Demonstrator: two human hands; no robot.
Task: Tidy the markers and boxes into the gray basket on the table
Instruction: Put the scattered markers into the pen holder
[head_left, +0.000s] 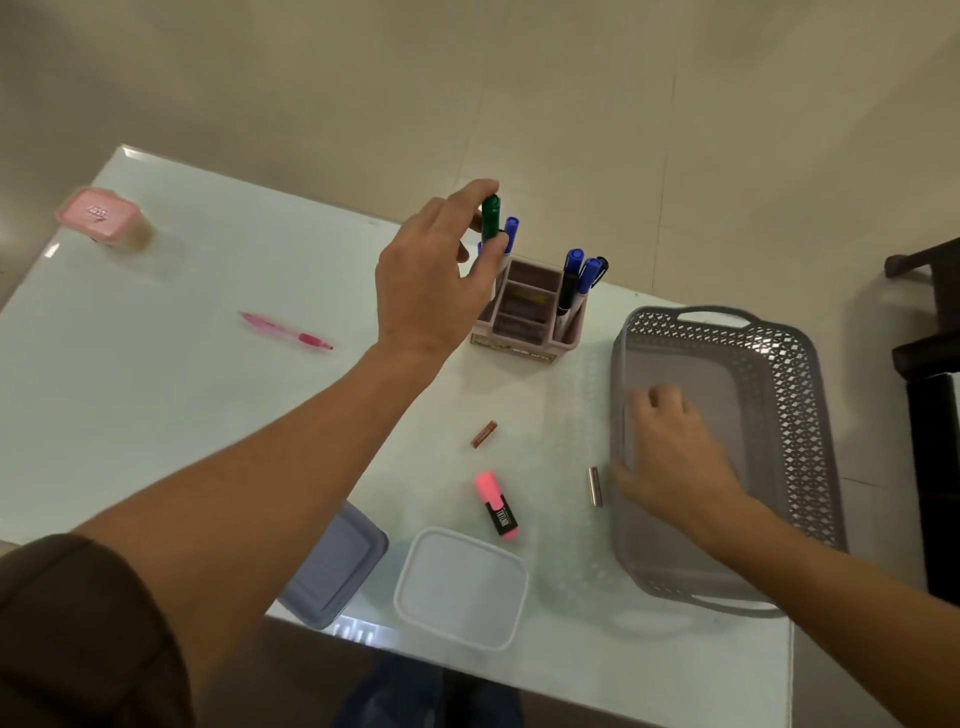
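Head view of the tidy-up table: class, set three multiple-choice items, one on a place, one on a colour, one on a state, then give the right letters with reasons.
1. Where does the right hand rest?
A. On the gray basket's near-left wall
B. On the clear box
C. On the pink pen

2. What colour is the marker in the left hand?
A. Red
B. Green
C. Yellow

3. What state is the gray basket in?
A. Full of markers
B. Overturned
C. Upright, holding no markers or boxes

Answers:
1 A, the fingers curl over that wall into the basket.
2 B, the green marker is pinched in the grip above the pink organizer.
3 C, only its bare floor shows around the hand.
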